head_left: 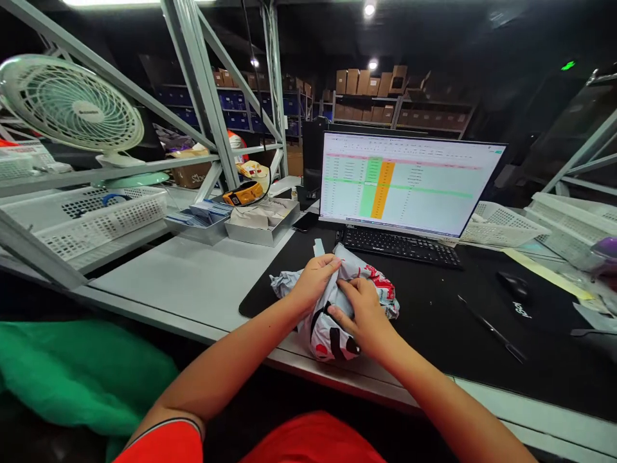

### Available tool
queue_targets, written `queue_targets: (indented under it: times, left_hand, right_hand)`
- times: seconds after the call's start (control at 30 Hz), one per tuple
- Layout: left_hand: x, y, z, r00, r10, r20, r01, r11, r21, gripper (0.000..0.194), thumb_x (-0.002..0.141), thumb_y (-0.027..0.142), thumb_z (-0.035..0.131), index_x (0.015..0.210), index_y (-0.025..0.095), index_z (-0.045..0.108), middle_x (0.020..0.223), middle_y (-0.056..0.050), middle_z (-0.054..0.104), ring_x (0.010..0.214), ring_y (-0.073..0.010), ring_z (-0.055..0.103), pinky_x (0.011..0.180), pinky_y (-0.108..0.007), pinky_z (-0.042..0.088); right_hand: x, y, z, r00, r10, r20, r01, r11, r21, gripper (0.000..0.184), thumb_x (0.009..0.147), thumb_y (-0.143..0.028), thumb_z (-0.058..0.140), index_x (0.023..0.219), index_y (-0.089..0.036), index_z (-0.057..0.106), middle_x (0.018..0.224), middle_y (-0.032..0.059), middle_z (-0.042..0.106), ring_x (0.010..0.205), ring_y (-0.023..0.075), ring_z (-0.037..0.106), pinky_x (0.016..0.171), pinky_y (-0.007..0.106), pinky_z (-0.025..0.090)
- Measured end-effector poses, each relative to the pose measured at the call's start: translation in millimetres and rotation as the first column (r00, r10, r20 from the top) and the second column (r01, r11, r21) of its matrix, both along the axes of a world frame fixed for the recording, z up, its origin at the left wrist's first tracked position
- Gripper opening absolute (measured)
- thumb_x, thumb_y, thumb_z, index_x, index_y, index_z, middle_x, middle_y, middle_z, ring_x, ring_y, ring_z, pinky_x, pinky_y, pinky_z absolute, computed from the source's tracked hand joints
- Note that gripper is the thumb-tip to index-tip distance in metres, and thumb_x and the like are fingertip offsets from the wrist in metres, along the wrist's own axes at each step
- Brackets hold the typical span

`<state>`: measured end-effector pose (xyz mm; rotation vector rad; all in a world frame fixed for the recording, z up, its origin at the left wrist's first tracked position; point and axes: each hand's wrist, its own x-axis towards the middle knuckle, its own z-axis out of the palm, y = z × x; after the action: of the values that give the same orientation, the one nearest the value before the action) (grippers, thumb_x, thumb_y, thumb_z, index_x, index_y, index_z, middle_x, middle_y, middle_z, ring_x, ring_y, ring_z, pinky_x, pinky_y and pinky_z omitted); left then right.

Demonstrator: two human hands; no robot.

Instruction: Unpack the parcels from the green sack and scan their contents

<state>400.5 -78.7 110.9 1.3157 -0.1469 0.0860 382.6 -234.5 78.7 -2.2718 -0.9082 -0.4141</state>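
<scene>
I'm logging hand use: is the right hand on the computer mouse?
No, the right hand is on the plastic bag, while the mouse lies apart, farther right.

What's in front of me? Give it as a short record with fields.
left hand: pinching the bag
right hand: touching the bag, thumb and fingers apart
bag: pale, crumpled, red and black print
monitor: on, showing a spreadsheet
keyboard: in front of the monitor
phone: left of the keyboard
right of bag: pen, mouse
far left: fan
</scene>
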Motion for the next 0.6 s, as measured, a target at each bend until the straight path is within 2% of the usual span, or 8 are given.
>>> queue_targets:
  times: [0.13,0.27,0.37,0.43,0.5,0.6]
  left_hand:
    - [1,0,-3.4,0.998,0.066,0.006,-0.066,0.998,-0.008,0.053,0.064,0.061,0.082,0.066,0.017,0.050,0.061,0.005,0.048,0.055,-0.0082,0.041,0.054,-0.021,0.033]
    - [4,6,-2.4,0.992,0.118,0.040,-0.119,0.992,0.031,0.056,0.064,0.063,0.080,0.063,0.019,0.046,0.060,0.006,0.043,0.054,-0.0080,0.037,0.052,-0.021,0.030]
    - [4,18,3.5,0.977,0.167,0.132,-0.186,0.971,0.149,0.053,0.070,0.063,0.074,0.060,0.019,0.046,0.058,0.006,0.039,0.054,-0.0081,0.033,0.052,-0.022,0.027]
    - [1,30,9.0,0.964,0.143,0.222,-0.213,0.918,0.335,0.050,0.077,0.060,0.068,0.058,0.018,0.049,0.058,0.005,0.040,0.056,-0.0091,0.033,0.052,-0.022,0.026]
    - [-6,45,14.0,0.954,0.082,0.289,-0.230,0.818,0.527,0.048,0.082,0.055,0.063,0.056,0.018,0.051,0.057,0.004,0.041,0.057,-0.0102,0.035,0.052,-0.023,0.027]
    - [-19,67,16.8,0.936,0.066,0.346,-0.294,0.685,0.666,0.045,0.085,0.050,0.059,0.054,0.018,0.053,0.055,0.003,0.044,0.057,-0.0112,0.039,0.053,-0.024,0.029]
  right_hand:
    - [-3,13,15.0,0.999,0.021,-0.036,-0.023,0.999,-0.038,0.035,0.092,-0.053,0.065,0.095,-0.018,0.070,0.100,0.0091,0.055,0.099,0.0253,0.049,0.091,0.043,0.048]
    - [4,16,24.8,0.995,0.095,-0.034,-0.099,0.989,-0.112,0.045,0.089,-0.056,0.068,0.065,-0.018,0.059,0.091,0.0063,0.053,0.094,0.0235,0.046,0.088,0.042,0.044]
    - [8,1,23.3,0.985,0.170,-0.029,-0.170,0.985,-0.009,0.049,0.097,-0.048,0.059,0.059,-0.018,0.051,0.087,0.0043,0.053,0.088,0.0197,0.047,0.082,0.037,0.044]
    - [5,-17,19.5,0.984,0.171,0.044,-0.173,0.984,0.037,0.051,0.101,-0.044,0.052,0.058,-0.018,0.049,0.084,0.0038,0.052,0.085,0.0183,0.048,0.078,0.035,0.044]
    - [-3,-38,14.3,0.968,0.160,0.194,-0.162,0.987,-0.007,0.050,0.102,-0.041,0.051,0.058,-0.018,0.053,0.082,0.0040,0.053,0.086,0.0190,0.047,0.080,0.036,0.043]
    - [-21,-68,5.5,0.917,0.182,0.355,-0.156,0.982,-0.102,0.040,0.102,-0.033,0.052,0.066,-0.019,0.060,0.083,0.0040,0.058,0.092,0.0201,0.049,0.087,0.037,0.043]
